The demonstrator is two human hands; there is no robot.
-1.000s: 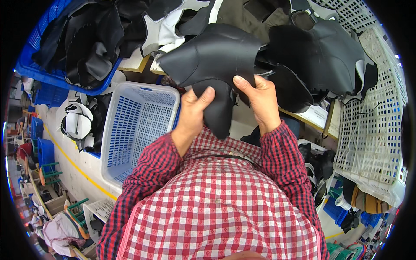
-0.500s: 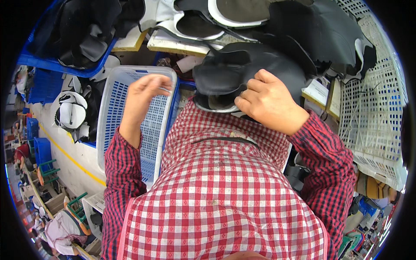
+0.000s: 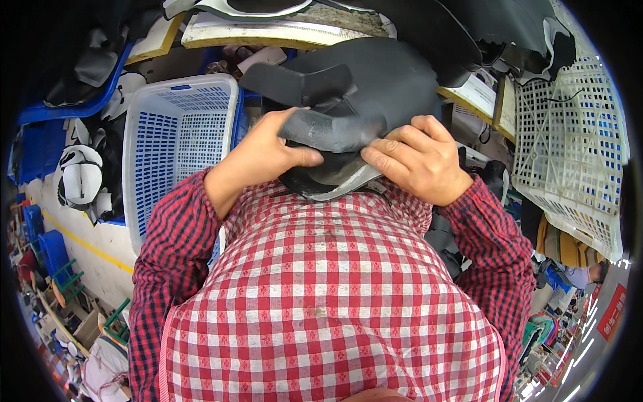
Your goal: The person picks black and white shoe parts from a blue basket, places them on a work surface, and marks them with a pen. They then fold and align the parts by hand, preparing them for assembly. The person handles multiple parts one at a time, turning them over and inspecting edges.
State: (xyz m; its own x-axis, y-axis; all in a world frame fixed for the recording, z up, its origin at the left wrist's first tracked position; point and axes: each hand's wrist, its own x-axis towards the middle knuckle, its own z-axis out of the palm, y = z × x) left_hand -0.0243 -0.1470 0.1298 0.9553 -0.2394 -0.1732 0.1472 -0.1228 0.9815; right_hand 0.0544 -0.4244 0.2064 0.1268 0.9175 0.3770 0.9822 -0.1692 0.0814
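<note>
In front of my apron lies a black leather shoe upper, with loose flaps and a pale-edged opening toward me. My left hand grips the near flap at its left end; the thumb is in front and the other fingers are mostly hidden behind the leather. At the flap's right end, my right hand pinches the edge beside the opening, its fingers curled. Between the two hands the flap is bent in a curve above the opening.
At the left stands a white plastic basket. A blue tray holds black pieces at the far left. Yellow-edged boards with more black, white-edged pieces lie at the back. A large white crate stands on the right.
My left hand has come down from above the basket onto the upper and taken hold of its flap. My right hand stays at the upper. The view has shifted.
</note>
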